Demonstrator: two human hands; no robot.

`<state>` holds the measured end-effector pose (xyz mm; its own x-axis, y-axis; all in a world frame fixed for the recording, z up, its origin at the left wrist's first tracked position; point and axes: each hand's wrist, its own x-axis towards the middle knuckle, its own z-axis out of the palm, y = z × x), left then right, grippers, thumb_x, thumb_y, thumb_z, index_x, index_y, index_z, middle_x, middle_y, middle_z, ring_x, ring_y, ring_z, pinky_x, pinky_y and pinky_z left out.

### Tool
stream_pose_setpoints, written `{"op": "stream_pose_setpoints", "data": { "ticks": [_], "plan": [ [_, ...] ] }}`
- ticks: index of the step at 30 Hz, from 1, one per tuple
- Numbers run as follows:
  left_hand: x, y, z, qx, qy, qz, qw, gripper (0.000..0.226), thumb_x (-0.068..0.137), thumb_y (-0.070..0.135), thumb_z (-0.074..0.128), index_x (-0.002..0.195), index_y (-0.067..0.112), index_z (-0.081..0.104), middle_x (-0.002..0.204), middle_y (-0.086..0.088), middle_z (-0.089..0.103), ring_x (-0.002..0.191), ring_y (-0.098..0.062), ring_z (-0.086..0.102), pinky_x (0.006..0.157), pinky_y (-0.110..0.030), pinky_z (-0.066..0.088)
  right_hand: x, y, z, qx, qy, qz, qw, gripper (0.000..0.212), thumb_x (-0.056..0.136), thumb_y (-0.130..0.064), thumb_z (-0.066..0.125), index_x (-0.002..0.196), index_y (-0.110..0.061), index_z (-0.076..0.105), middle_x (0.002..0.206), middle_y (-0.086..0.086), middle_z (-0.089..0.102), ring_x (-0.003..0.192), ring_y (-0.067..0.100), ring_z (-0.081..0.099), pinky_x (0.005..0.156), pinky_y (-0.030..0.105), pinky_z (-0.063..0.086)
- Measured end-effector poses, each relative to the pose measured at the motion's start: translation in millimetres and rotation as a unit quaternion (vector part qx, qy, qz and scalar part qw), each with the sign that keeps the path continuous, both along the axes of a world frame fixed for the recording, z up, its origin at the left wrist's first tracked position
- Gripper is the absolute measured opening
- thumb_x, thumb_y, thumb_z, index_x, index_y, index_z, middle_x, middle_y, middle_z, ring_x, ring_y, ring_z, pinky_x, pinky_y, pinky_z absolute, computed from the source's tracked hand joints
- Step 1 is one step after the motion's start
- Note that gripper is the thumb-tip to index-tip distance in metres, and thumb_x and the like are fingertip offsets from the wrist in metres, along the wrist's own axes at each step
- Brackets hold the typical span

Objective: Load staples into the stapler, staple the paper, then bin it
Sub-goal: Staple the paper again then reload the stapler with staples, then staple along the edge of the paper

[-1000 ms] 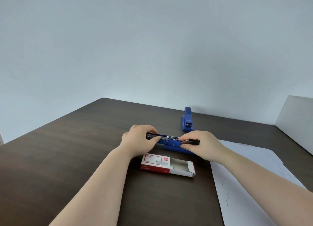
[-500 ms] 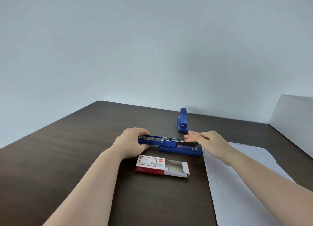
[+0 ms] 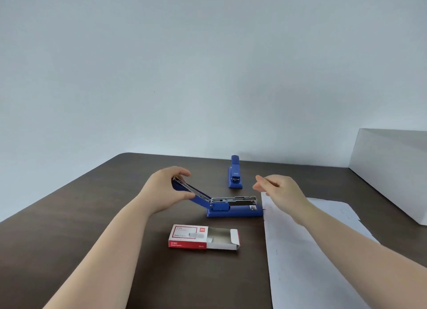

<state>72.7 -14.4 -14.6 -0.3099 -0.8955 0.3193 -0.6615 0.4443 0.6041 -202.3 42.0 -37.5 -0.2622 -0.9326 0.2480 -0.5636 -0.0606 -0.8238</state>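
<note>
Left hand: the left hand point(image 3: 167, 188) grips the stapler's lid point(image 3: 191, 191), fingers curled over the top end, thumb pressed on the near side. It holds the lid tilted up and to the left, away from the base.
Right hand: the right hand point(image 3: 278, 192) is off everything and holds nothing. Fingers loosely bent and pointing left, it hovers above the desk just right of the stapler's front end, over the edge of the paper.
Stapler: the blue stapler point(image 3: 233, 208) sits flat on the desk in the middle, hinged open. Its metal magazine point(image 3: 234, 200) lies level and exposed on top of the base.
Staple box: the red and white staple box point(image 3: 203, 237) lies on the desk just in front of the stapler, its right end flap open. What is inside is too small to make out.
Paper: the white paper point(image 3: 307, 251) lies flat on the right of the desk, its left edge just beside the stapler's front.
Second stapler: another blue stapler point(image 3: 235, 172) stands closed farther back, apart from both hands.
White box: a white box point(image 3: 392, 170) sits at the far right.
Desk: dark wood desk point(image 3: 69, 216).
</note>
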Motion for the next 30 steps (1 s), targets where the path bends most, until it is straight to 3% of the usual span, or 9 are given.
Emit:
{"op": "stream_pose_setpoints", "data": {
  "ticks": [4,6,10,15,20,24,26,28,30],
  "plan": [
    [-29.5,11.3,20.1,-0.007,0.114,-0.027,0.993,0.056,0.073,0.027,0.079,0.122,0.035,0.054,0.102,0.010,0.059,0.094,-0.010,0.057,0.081,-0.020,0.044,-23.5,-9.3,-6.3,0.009,0.158,-0.097,0.983,0.025,0.095,-0.028,0.049,0.095,-0.012,0.069,0.095,0.001,0.070,0.098,0.023,0.063,0.083,0.033,0.048],
    [-49.1,15.9,23.7,0.009,0.142,-0.049,0.989,0.055,0.075,0.026,0.078,0.123,0.035,0.053,0.102,0.010,0.062,0.092,-0.005,0.057,0.075,-0.014,0.043,-37.8,-10.7,-13.5,0.051,0.217,-0.130,0.966,0.028,0.094,-0.031,0.047,0.108,-0.016,0.066,0.108,0.003,0.068,0.109,0.025,0.057,0.088,0.037,0.049],
    [-86.4,20.4,21.8,0.036,0.120,-0.099,0.987,0.040,0.075,0.023,0.078,0.112,0.027,0.063,0.103,0.010,0.068,0.096,-0.006,0.061,0.075,-0.007,0.043,-61.8,-8.0,-23.4,0.171,0.313,-0.134,0.924,0.049,0.093,-0.051,0.038,0.133,-0.025,0.048,0.137,0.004,0.048,0.129,0.028,0.040,0.102,0.041,0.037],
    [-105.7,26.9,9.6,0.049,0.085,-0.146,0.984,0.033,0.074,0.019,0.079,0.104,0.027,0.068,0.096,0.017,0.069,0.093,0.001,0.061,0.078,-0.006,0.041,-71.4,-5.5,-27.5,0.186,0.372,-0.113,0.902,0.053,0.090,-0.063,0.029,0.128,-0.033,0.049,0.132,0.004,0.044,0.129,0.026,0.036,0.105,0.046,0.028],
    [-109.8,29.9,5.2,0.046,0.043,-0.163,0.985,0.037,0.076,0.021,0.077,0.112,0.024,0.068,0.106,0.014,0.069,0.099,-0.003,0.061,0.082,-0.010,0.040,-73.1,-1.1,-23.7,0.172,0.351,-0.079,0.917,0.035,0.094,-0.053,0.034,0.113,-0.031,0.052,0.113,-0.005,0.058,0.119,0.019,0.041,0.098,0.042,0.026],
    [-115.5,29.9,-3.7,0.032,-0.046,-0.173,0.983,0.036,0.077,0.028,0.076,0.112,0.026,0.068,0.104,0.014,0.067,0.096,-0.003,0.058,0.078,-0.008,0.039,-75.2,0.9,-16.3,0.120,0.291,-0.061,0.947,0.030,0.096,-0.039,0.041,0.072,-0.025,0.050,0.070,-0.009,0.049,0.086,0.011,0.046,0.093,0.035,0.028],
    [-117.4,30.0,-7.4,0.032,-0.070,-0.170,0.983,0.039,0.078,0.030,0.075,0.116,0.025,0.067,0.109,0.012,0.066,0.098,-0.003,0.056,0.084,-0.015,0.038,-77.9,5.5,-8.0,0.112,0.210,-0.045,0.970,0.035,0.096,-0.033,0.046,0.063,-0.022,0.042,0.065,-0.007,0.043,0.069,0.011,0.044,0.084,0.030,0.031],
    [-117.7,29.7,-8.6,0.030,-0.069,-0.164,0.984,0.041,0.078,0.030,0.074,0.118,0.025,0.066,0.112,0.011,0.066,0.101,-0.005,0.056,0.087,-0.017,0.039,-80.6,10.6,-1.9,0.107,0.154,-0.020,0.982,0.035,0.093,-0.030,0.050,0.061,-0.018,0.042,0.065,-0.005,0.043,0.069,0.016,0.042,0.071,0.026,0.030],
    [-117.8,29.7,-9.1,0.027,-0.068,-0.163,0.984,0.041,0.079,0.030,0.073,0.119,0.025,0.065,0.114,0.010,0.067,0.105,-0.008,0.058,0.091,-0.020,0.042,-81.5,14.1,2.8,0.104,0.151,-0.013,0.983,0.030,0.091,-0.030,0.054,0.064,-0.017,0.051,0.069,-0.005,0.052,0.074,0.018,0.048,0.070,0.027,0.036]
  ]
}}
